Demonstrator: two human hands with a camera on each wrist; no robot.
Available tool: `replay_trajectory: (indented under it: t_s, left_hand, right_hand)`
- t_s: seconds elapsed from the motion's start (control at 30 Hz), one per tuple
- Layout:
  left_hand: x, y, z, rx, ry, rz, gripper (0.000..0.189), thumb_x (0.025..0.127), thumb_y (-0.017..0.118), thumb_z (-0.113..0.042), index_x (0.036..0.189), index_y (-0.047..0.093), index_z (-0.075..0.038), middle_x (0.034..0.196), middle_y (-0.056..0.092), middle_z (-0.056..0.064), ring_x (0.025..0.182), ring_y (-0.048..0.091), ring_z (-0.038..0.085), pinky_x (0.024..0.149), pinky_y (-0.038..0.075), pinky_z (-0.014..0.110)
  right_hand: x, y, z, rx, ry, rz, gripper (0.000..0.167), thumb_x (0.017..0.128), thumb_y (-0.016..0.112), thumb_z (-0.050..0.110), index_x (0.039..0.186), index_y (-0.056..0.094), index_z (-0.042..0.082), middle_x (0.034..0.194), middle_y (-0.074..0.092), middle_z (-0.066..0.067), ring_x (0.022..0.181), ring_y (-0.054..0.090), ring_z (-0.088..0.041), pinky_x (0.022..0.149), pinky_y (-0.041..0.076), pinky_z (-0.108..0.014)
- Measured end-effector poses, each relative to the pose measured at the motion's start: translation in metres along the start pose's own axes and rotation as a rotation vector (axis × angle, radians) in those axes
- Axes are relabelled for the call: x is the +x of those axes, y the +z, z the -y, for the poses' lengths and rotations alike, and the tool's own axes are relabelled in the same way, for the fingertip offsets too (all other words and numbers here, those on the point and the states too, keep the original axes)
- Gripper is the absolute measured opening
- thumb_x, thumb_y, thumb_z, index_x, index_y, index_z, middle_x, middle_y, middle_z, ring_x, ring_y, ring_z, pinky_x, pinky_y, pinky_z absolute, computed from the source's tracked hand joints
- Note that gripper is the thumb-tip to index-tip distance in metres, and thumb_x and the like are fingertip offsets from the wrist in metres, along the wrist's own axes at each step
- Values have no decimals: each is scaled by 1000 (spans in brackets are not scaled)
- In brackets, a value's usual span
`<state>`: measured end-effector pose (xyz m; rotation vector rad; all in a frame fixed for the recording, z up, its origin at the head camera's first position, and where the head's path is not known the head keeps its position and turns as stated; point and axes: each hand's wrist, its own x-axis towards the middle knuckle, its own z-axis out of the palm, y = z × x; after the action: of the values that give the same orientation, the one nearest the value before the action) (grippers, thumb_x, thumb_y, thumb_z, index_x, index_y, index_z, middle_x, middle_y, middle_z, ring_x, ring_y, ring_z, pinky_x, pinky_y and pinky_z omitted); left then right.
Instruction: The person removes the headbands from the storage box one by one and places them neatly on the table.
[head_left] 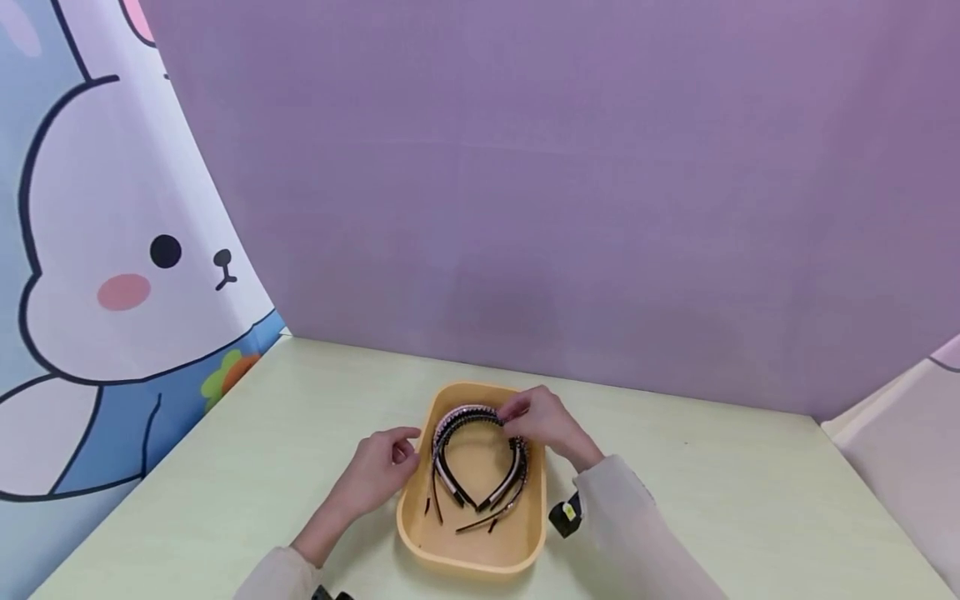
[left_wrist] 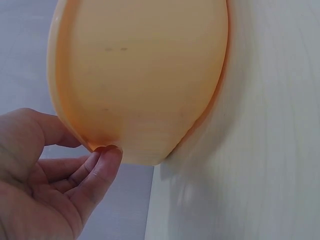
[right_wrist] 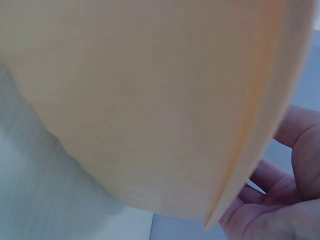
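Several headbands (head_left: 444, 475), black, pinkish and some beaded or ridged, lie nested together in a light orange plastic bin (head_left: 468, 565). Their arches point to the bin's far end. My left hand (head_left: 378, 471) pinches the bin's left rim; in the left wrist view the left hand (left_wrist: 65, 175) has finger and thumb at the edge of the bin (left_wrist: 145, 85). Over the far right part of the bin, my right hand (head_left: 543, 421) pinches at the top of the headbands. The bin's wall (right_wrist: 150, 100) hides those fingertips in the right wrist view, where part of the right hand (right_wrist: 285, 195) shows.
The bin stands on a pale wood-look table (head_left: 712, 500). A purple cloth backdrop (head_left: 562, 208) rises behind the table, and a cartoon-printed cloth (head_left: 97, 217) hangs at left. Small dark pieces (head_left: 492, 526) lie on the bin's floor.
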<state>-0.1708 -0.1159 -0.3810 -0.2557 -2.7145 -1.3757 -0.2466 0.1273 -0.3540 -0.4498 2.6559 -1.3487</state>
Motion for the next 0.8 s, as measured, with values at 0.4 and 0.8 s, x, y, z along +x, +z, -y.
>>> replay_trajectory:
  t_s: [0.4, 0.8]
  left_hand:
    - [0, 0, -1, 10, -4, -2, 34, 83, 60, 0, 116, 62, 8, 75, 62, 2, 64, 54, 9, 53, 45, 21]
    - [1, 0, 0, -2, -12, -10, 35, 82, 61, 0, 117, 62, 8, 76, 62, 2, 65, 55, 9, 54, 46, 21]
  right_hand:
    - [2, -11, -2, 148, 67, 52, 20, 72, 70, -1, 92, 70, -7, 79, 69, -6, 67, 59, -9, 64, 53, -25]
    - [-1, -32, -3, 162, 33, 87, 28, 76, 70, 4, 101, 69, -7, 94, 71, -13, 77, 63, -11, 73, 55, -29]
